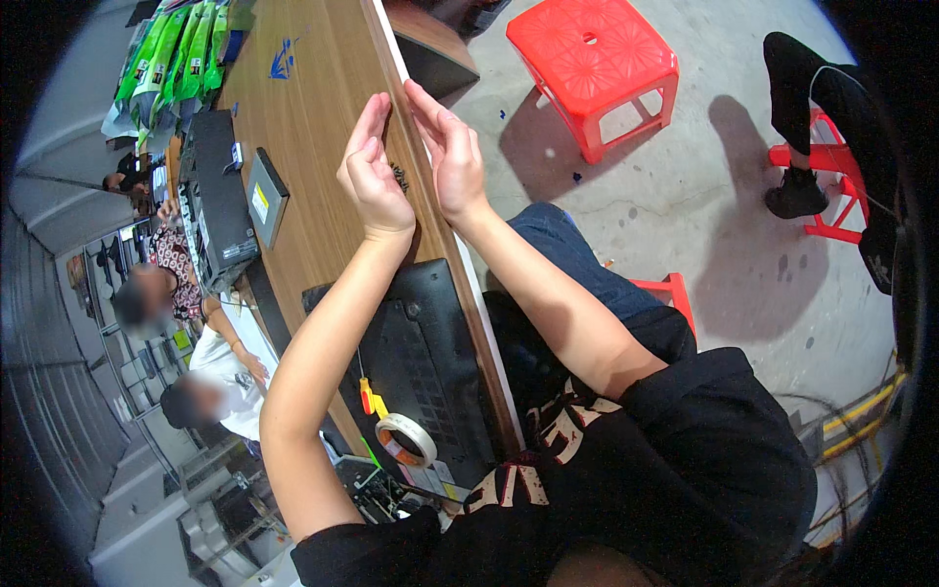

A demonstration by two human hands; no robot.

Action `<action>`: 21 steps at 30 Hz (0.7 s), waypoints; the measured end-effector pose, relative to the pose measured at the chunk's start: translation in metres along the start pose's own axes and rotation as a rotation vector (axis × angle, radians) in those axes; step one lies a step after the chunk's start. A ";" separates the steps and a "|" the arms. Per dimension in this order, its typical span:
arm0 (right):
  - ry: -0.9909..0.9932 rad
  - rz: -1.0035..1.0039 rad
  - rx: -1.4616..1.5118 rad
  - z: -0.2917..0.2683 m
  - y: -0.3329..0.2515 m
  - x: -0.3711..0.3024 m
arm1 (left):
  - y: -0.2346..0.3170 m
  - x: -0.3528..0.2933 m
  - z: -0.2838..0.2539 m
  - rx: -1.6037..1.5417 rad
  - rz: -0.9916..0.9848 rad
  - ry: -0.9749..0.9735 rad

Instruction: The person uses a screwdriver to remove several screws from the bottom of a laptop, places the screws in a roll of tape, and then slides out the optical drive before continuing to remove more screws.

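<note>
My left hand [376, 184] lies on its side on the wooden tabletop [313, 127], fingers stretched out. Just across from it, at the table's light front edge, my right hand [453, 164] is held with its fingers straight too. A small pile of dark bits, probably screws [399, 177], sits on the wood between the two palms. Close to my wrists lies a black laptop [421, 342], underside up. On it rest a roll of tape [423, 437] and a screwdriver with a red and yellow handle [369, 399].
A flat optical drive [266, 201] and a long black case [220, 186] lie along the far side. Green packages [176, 59] are stacked beyond. A red stool [592, 49] stands right of the table. Two people [210, 391] work across the table; another person's leg [797, 127] shows at right.
</note>
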State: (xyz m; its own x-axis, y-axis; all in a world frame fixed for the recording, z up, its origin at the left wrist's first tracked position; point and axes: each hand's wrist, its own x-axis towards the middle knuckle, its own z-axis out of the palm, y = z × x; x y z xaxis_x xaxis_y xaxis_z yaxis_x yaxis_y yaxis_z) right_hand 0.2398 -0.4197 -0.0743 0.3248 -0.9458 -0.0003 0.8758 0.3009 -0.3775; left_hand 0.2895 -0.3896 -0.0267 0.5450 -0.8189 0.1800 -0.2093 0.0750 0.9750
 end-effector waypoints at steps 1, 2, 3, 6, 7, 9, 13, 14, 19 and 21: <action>-0.004 0.007 0.000 0.000 0.001 0.000 | 0.000 0.000 -0.001 -0.012 -0.004 -0.011; 0.002 0.008 -0.002 -0.001 0.001 0.000 | 0.000 0.000 -0.002 -0.024 -0.011 -0.019; -0.002 0.002 -0.027 -0.001 0.001 -0.001 | -0.001 0.000 -0.004 0.003 -0.008 -0.035; -0.006 -0.013 -0.035 -0.002 0.002 0.001 | -0.001 0.000 0.001 -0.024 -0.033 -0.003; -0.002 -0.017 -0.042 -0.003 0.002 0.001 | 0.000 0.001 0.002 -0.024 -0.035 -0.006; 0.001 -0.019 -0.046 -0.002 0.002 0.002 | 0.000 0.002 0.001 0.047 0.002 -0.064; 0.014 -0.011 -0.020 0.000 0.000 0.000 | 0.000 0.001 -0.001 0.060 0.009 -0.088; 0.012 -0.010 -0.014 0.000 -0.001 0.000 | 0.001 0.002 -0.001 0.068 0.002 -0.097; 0.015 -0.013 -0.058 0.001 -0.001 -0.001 | 0.001 -0.001 0.000 0.048 -0.009 -0.087; -0.006 -0.036 -0.066 0.000 0.001 0.000 | 0.002 -0.001 0.000 0.061 0.008 -0.098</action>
State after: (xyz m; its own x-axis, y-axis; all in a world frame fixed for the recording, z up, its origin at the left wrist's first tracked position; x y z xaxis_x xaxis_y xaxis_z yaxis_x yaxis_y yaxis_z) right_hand 0.2408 -0.4191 -0.0745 0.2953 -0.9552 0.0197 0.8615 0.2573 -0.4378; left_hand 0.2887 -0.3887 -0.0254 0.4618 -0.8703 0.1715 -0.2642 0.0496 0.9632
